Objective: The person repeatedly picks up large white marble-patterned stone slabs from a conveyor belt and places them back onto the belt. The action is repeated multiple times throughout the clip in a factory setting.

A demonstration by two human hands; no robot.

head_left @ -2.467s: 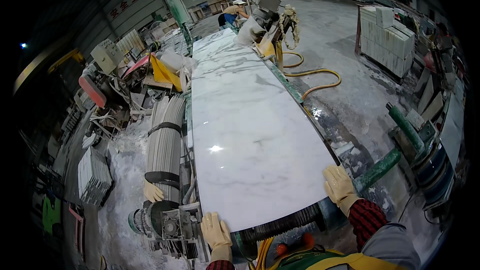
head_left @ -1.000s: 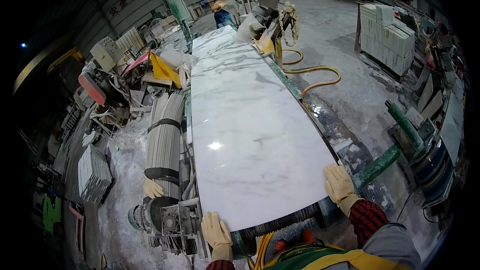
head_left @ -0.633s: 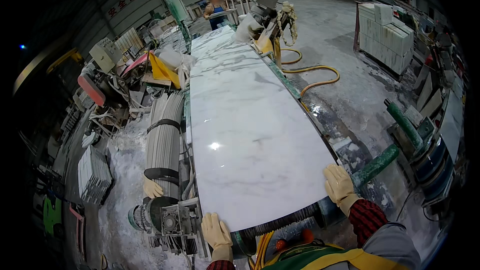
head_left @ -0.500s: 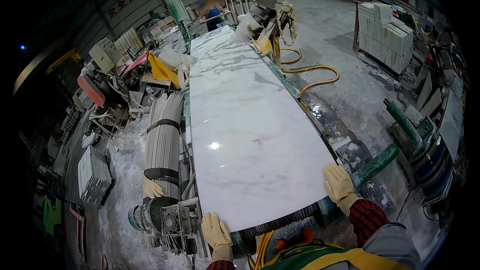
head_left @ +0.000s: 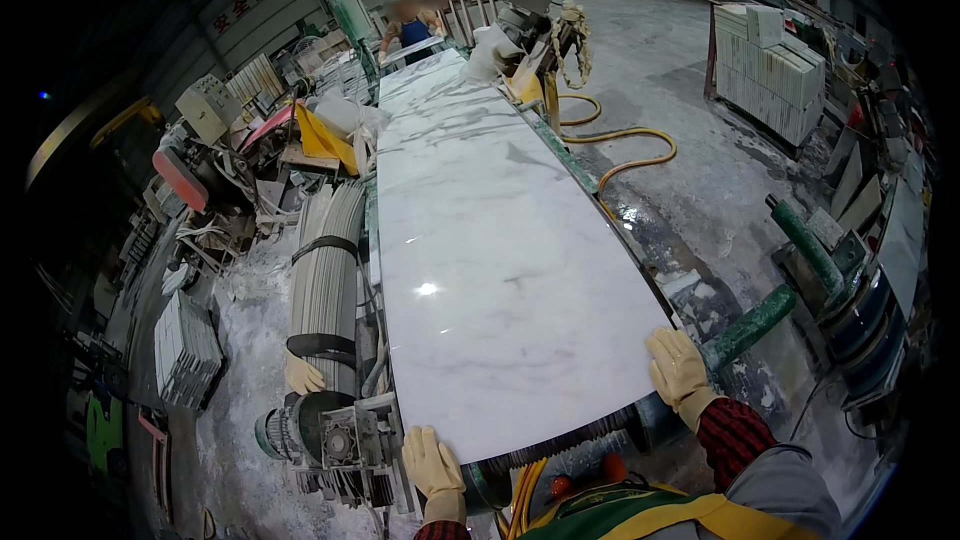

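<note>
A long, polished white stone slab with grey veins [head_left: 510,270] stretches away from me on a green machine bed. My left hand [head_left: 434,472], in a cream rubber glove, lies at the slab's near left corner with its fingers stretched forward. At the near right corner rests my right hand [head_left: 681,372], gloved alike, its fingers extended along the slab's edge; its underside is hidden. Neither hand visibly wraps round anything. Below the slab's near edge runs a dark ribbed bellows [head_left: 560,447].
Left of the slab stand a grey ribbed cover [head_left: 328,290], a loose cream glove [head_left: 303,373] and a motor [head_left: 283,435]. A green bar [head_left: 750,328] juts out at right. A yellow hose [head_left: 640,132] curls on the floor. A co-worker [head_left: 412,30] stands at the far end.
The co-worker at the far end has shifted slightly left, with the arms now spread wider. My hands and the slab stay practically where they were.
</note>
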